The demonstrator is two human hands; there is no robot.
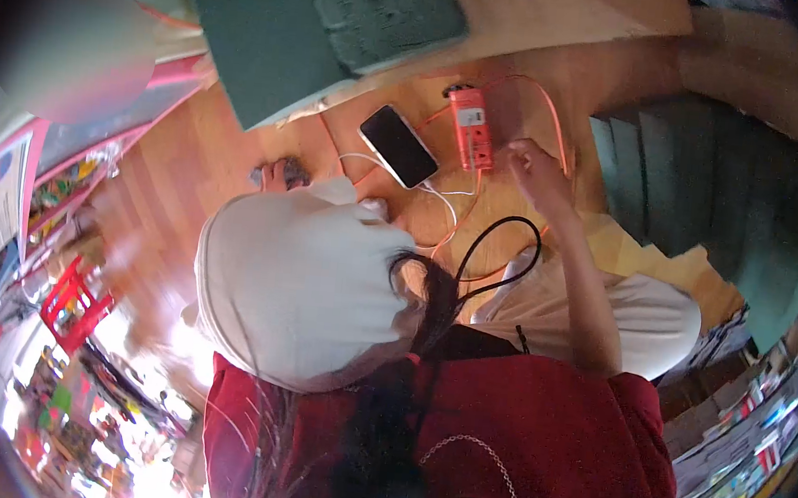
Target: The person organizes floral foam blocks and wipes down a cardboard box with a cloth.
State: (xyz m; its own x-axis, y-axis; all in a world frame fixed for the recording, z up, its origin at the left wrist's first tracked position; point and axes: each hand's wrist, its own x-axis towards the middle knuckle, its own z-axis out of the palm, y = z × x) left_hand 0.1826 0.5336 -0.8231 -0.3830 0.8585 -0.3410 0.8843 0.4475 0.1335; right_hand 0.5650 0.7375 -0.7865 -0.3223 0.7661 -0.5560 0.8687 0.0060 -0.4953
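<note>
My left hand [275, 178] shows only in part beyond the pale trouser knee [306, 279]; its fingers rest around a small grey bundle [295, 171]. Raised just right of the red power strip [472, 140], my right hand [536, 178] has curled fingers, and I cannot make out whether anything is between them. Between the hands, a phone [398, 147] with a dark screen lies on the wooden floor, a white cable [446, 199] at its lower end. An orange cord [558, 125] curves around the strip.
Green layered blocks or boxes [328, 29] are at the top, and more dark green ones [713, 182] at the right. A black loop [504, 222] is near my lap. At the left are a pink-edged shelf [129, 135] and a red plastic stand [76, 308].
</note>
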